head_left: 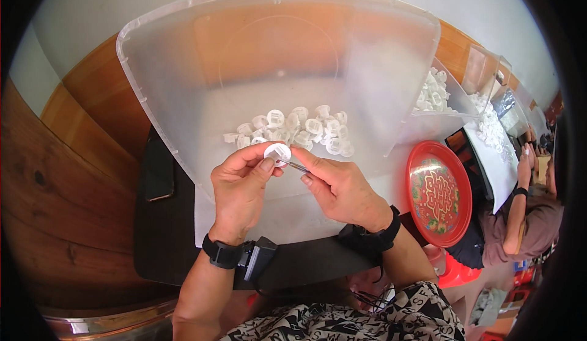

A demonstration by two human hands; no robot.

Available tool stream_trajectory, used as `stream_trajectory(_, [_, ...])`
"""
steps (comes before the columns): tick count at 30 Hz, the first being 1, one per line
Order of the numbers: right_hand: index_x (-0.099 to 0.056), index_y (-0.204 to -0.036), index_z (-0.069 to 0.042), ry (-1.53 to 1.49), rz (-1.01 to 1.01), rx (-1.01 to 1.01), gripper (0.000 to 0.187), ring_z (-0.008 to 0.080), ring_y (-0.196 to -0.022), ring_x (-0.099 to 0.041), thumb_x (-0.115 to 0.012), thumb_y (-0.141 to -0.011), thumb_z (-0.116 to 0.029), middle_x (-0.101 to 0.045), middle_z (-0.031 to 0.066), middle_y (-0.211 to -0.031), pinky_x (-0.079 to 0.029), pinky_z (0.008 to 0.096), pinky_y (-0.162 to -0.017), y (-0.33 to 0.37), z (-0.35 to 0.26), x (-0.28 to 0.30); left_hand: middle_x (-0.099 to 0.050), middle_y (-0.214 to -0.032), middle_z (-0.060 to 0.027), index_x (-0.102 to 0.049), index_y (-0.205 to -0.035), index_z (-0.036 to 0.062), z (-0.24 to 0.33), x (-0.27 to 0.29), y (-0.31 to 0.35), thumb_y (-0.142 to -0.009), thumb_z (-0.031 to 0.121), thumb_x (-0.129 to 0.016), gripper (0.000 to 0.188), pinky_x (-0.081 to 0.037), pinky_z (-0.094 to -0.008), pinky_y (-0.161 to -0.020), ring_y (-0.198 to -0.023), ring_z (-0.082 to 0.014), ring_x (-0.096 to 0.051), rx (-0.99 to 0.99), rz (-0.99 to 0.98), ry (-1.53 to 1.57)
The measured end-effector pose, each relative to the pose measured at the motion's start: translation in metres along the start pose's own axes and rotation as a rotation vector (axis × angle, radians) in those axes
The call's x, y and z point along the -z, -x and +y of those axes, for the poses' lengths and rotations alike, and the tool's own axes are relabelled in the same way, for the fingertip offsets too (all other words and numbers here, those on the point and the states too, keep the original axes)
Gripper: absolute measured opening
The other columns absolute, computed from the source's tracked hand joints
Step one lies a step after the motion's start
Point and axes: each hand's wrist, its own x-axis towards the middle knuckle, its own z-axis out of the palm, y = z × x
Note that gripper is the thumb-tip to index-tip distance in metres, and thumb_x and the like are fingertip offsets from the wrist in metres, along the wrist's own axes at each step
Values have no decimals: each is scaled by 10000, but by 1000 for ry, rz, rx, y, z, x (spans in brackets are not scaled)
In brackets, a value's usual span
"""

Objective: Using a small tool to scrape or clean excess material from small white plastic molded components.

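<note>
My left hand point(239, 188) is closed, pinching a small round white plastic part point(279, 152) between thumb and fingers. From the other side, my right hand point(343, 188) grips a slim metal tool point(295, 165), its narrow tip touching the face of the part. Whether the tool is a blade or tweezers cannot be made out. Just beyond my fingers lies a loose pile of similar white plastic parts point(299, 120), inside a large translucent plastic bin point(165, 90) tipped with its opening toward me.
Right of the bin stands a red round tray point(413, 219) with a patterned middle. A second clear bin point(422, 124) holds more white parts. A dark phone point(160, 179) lies at the left on the black tabletop point(153, 243). Another person point(520, 225) works at the far right.
</note>
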Motion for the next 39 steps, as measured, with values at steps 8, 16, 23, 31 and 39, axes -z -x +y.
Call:
stream_trajectory(8, [-428, -1295, -70, -5, -64, -84, 520, 237, -643, -576, -527, -795, 31, -596, 139, -775, -468, 296, -623, 1, -3, 4, -622, -978, -139, -591, -1031, -48, -3, -1, -1, -835, -62, -530, 205, -486, -288, -721, -849, -181, -589, -5, 4, 10])
stream_trajectory(16, [-433, -1303, -110, -454, -88, -213, 452, 119, -588, -535, -454, -861, -13, -599, 81, -726, -450, 247, -578, 3, 6, 0, -622, -977, -139, -590, -1030, -48, -3, -2, -2, -837, -57, -531, 202, -487, -290, -728, -851, -182, -592, 16, 20, 28])
stream_trajectory(23, [-468, -1279, -89, -591, -138, -378, 381, 63, -549, -423, -427, -901, -58, -451, -12, -640, -390, 211, -533, -1, 0, 3, -622, -963, -136, -583, -1030, -49, -7, -1, -2, -839, -55, -531, 198, -485, -290, -743, -847, -187, -596, 34, 60, 34])
stream_trajectory(31, [-455, -1286, -88, -304, -85, -320, 422, 65, -574, -440, -437, -871, -17, -458, -8, -633, -396, 220, -545, 3, 3, -1, -624, -958, -132, -583, -1031, -45, -9, 2, -3, -840, -44, -543, 195, -485, -292, -736, -842, -187, -600, 48, 105, 8])
stream_trajectory(39, [-461, -1272, -79, -147, -48, -232, 470, 85, -552, -413, -456, -815, 31, -437, 46, -628, -385, 221, -537, 5, 4, -3, -628, -952, -124, -590, -1021, -41, -12, 1, -3, -834, -46, -549, 192, -492, -292, -735, -832, -178, -604, 30, 127, -66])
